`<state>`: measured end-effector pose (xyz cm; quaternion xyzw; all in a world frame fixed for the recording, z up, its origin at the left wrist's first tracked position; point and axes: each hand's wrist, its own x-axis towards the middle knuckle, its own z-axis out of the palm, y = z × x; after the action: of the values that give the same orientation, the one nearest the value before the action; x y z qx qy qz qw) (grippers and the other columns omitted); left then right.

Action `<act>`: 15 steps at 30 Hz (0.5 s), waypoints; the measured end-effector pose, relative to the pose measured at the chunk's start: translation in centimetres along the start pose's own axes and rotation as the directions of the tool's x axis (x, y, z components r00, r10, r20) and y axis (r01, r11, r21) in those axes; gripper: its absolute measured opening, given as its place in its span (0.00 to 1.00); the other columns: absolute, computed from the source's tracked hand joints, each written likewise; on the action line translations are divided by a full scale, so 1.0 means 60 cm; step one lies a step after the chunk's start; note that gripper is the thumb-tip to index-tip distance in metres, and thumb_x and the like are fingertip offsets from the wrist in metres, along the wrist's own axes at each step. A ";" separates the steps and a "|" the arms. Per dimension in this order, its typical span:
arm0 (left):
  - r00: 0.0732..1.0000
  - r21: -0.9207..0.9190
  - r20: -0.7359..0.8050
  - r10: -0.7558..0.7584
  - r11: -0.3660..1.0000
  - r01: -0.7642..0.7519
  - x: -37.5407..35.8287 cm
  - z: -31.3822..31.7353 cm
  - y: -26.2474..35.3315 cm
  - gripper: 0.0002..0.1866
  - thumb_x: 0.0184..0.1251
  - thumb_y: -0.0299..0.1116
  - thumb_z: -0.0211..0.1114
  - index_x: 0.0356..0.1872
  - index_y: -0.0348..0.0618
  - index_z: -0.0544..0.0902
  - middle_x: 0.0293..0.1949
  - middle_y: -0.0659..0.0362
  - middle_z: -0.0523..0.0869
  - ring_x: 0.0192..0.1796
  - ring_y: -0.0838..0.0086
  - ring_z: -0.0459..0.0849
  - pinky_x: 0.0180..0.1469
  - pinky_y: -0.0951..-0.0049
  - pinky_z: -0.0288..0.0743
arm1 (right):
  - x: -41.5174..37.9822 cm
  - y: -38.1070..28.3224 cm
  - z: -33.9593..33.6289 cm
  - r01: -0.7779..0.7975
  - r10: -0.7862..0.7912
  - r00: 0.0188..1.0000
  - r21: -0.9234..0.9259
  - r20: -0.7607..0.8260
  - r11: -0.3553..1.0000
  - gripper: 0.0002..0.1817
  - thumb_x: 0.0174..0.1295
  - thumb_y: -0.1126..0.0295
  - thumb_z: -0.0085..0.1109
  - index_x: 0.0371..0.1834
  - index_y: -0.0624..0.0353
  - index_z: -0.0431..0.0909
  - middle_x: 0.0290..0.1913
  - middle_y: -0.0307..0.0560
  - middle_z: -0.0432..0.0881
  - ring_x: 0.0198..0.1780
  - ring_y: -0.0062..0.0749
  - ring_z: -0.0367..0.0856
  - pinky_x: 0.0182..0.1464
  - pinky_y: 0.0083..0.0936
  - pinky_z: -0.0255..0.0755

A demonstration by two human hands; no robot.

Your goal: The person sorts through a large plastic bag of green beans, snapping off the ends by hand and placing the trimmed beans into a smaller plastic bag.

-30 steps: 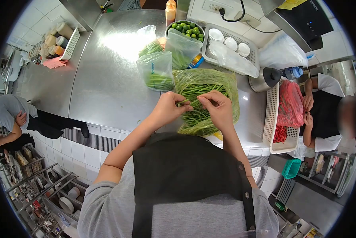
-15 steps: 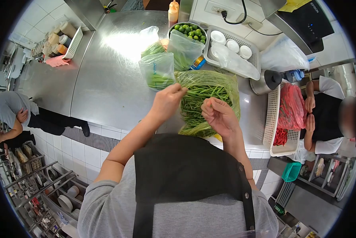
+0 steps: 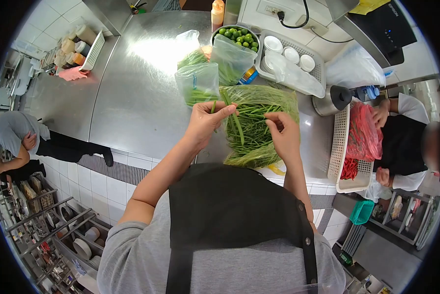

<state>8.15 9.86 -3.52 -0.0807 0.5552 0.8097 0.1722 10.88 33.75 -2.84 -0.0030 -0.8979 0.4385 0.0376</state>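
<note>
A pile of thin, long green beans [image 3: 257, 117] is lying in an open, yellow-green plastic bag [image 3: 284, 100], which is resting on the brushed steel counter [image 3: 146, 103]. The step in hand seems to be sorting or trimming by hand: the left hand [image 3: 202, 122] is pinching narrowly on at least two green pods [image 3: 239, 130] at the bag's left edge. The right hand [image 3: 285, 137] is hovering over the bag's right side, thumb and forefinger nearly closed; whether they are holding a bean, I cannot tell. Any further move is calling for a light fingertip pinch, since the beans are lying tangled.

Counting outward, three clear plastic bags of greens [image 3: 198, 81] are standing left of and behind the yellow-green bag. Behind it are sitting one steel bowl of small green limes [image 3: 239, 36], too many to count, one orange-capped squeeze bottle [image 3: 217, 15], and one pale plastic tray [image 3: 319, 66] carrying four white round containers [image 3: 291, 55]. To its right are standing one steel jug with a black lid [image 3: 331, 100] and one cream perforated basket [image 3: 338, 147] of red chillies [image 3: 349, 169].
</note>
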 end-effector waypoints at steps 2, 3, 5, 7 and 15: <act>0.998 0.021 -0.035 0.047 0.999 -0.046 0.002 -0.002 -0.003 0.09 0.68 0.33 0.75 0.39 0.38 0.90 0.33 0.62 0.91 0.20 0.91 0.60 0.21 0.84 0.51 | -0.002 -0.019 0.011 -0.169 0.088 0.972 0.381 0.220 0.909 0.07 0.66 0.72 0.66 0.42 0.66 0.87 0.35 0.48 0.85 0.35 0.33 0.82 0.42 0.27 0.76; 0.993 0.040 -0.073 0.097 0.995 -0.094 0.003 -0.003 -0.004 0.09 0.67 0.33 0.75 0.39 0.38 0.90 0.33 0.63 0.90 0.20 0.92 0.60 0.21 0.84 0.51 | -0.005 -0.033 0.012 -0.169 0.090 0.972 0.382 0.215 0.909 0.07 0.66 0.72 0.66 0.42 0.66 0.87 0.35 0.48 0.85 0.35 0.33 0.82 0.42 0.27 0.76; 0.989 0.042 -0.111 0.102 0.994 -0.098 0.004 -0.005 -0.001 0.09 0.67 0.33 0.75 0.39 0.38 0.90 0.33 0.63 0.90 0.20 0.92 0.60 0.21 0.84 0.51 | -0.012 -0.059 0.011 -0.184 0.055 0.910 0.281 0.412 0.942 0.11 0.68 0.67 0.66 0.43 0.66 0.87 0.36 0.46 0.86 0.35 0.28 0.82 0.42 0.26 0.75; 0.982 0.044 -0.156 0.107 0.994 -0.101 0.004 -0.005 0.001 0.09 0.67 0.33 0.75 0.39 0.37 0.90 0.32 0.63 0.90 0.20 0.92 0.60 0.21 0.85 0.51 | -0.020 -0.043 0.029 -0.079 0.015 0.924 0.153 0.382 0.985 0.11 0.69 0.67 0.64 0.43 0.66 0.87 0.34 0.44 0.85 0.36 0.26 0.82 0.43 0.25 0.75; 0.989 -0.068 -0.133 0.073 0.994 -0.082 0.002 -0.010 0.010 0.07 0.69 0.32 0.73 0.38 0.37 0.89 0.34 0.62 0.90 0.20 0.92 0.61 0.21 0.85 0.50 | -0.025 -0.031 0.056 -0.213 0.060 0.949 0.491 0.309 0.845 0.11 0.73 0.70 0.57 0.36 0.66 0.83 0.36 0.41 0.83 0.38 0.24 0.79 0.45 0.25 0.73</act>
<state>7.78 9.16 -3.25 -0.1179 0.5379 0.8286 0.1011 12.21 29.90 -3.54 0.0052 -0.7399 0.6614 -0.1227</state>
